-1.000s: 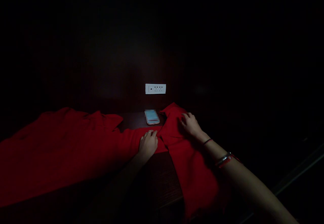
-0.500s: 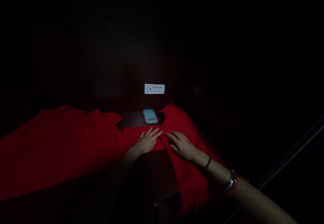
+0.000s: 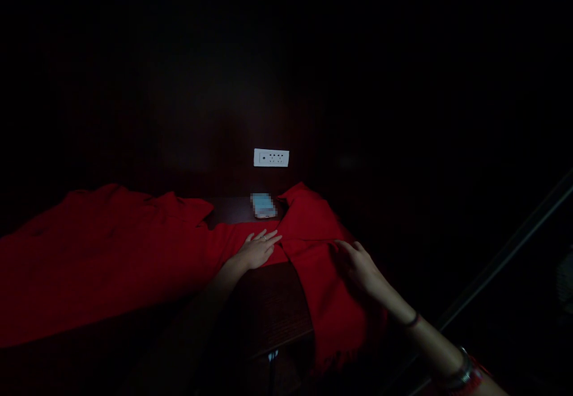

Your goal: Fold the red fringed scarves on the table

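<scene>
Red cloth (image 3: 147, 256) looks soft, light, best pinched by its folded edge (image 3: 313, 240); left hand (image 3: 257, 252) splayed flat on it, right hand (image 3: 363, 268) grip unclear.

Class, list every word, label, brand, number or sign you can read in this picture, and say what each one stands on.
No text can be read anywhere in the picture.
Phone: its screen is blurred into blocks, so nothing on it is readable.
White wall socket: holes show, but any marking is too small to read.
Red cloth: no lettering shows.
</scene>
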A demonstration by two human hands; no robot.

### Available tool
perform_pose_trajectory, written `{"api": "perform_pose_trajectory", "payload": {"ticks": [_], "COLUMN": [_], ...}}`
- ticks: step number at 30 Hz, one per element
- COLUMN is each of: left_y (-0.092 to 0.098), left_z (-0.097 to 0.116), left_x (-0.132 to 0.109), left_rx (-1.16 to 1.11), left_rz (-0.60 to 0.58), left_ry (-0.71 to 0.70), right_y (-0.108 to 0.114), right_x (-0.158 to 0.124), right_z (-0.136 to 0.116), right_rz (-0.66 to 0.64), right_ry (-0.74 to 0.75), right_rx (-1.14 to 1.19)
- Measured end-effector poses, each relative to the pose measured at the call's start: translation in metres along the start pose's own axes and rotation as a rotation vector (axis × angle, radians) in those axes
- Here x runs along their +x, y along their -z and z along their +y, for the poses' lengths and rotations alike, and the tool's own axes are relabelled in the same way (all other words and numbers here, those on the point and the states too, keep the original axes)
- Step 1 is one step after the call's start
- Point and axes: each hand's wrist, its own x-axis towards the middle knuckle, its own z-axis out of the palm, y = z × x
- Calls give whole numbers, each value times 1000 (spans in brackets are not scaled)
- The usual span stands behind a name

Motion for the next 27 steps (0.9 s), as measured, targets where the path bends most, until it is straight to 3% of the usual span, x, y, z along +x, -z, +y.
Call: {"api": "perform_pose_trajectory", "payload": {"ticks": [4,8,12,16,21,27], "left_y": [2,3,2,0,-2,-4], "left_z": [1,2,3,3,2,1], "left_x": [-1,-2,-3,-2,-2,0], "left_rx": [-5,-9,-3,13,28,22], "left_rz": [-7,-9,40,85,92,97], "left_ry": [3,14,10,33,31,32], "right_y": [18,19,12,4,-23,-41], "right_x": [1,-6,-3,19,41,37], "right_z": [13,22,7,-24,-56,-56], "right_rz": [-76,-184,-119,-74,-166,-111], "right_ry": [11,-9,-56,111,413,497], "right_rx": [-25,-188,-360,-217,-107,-185]}}
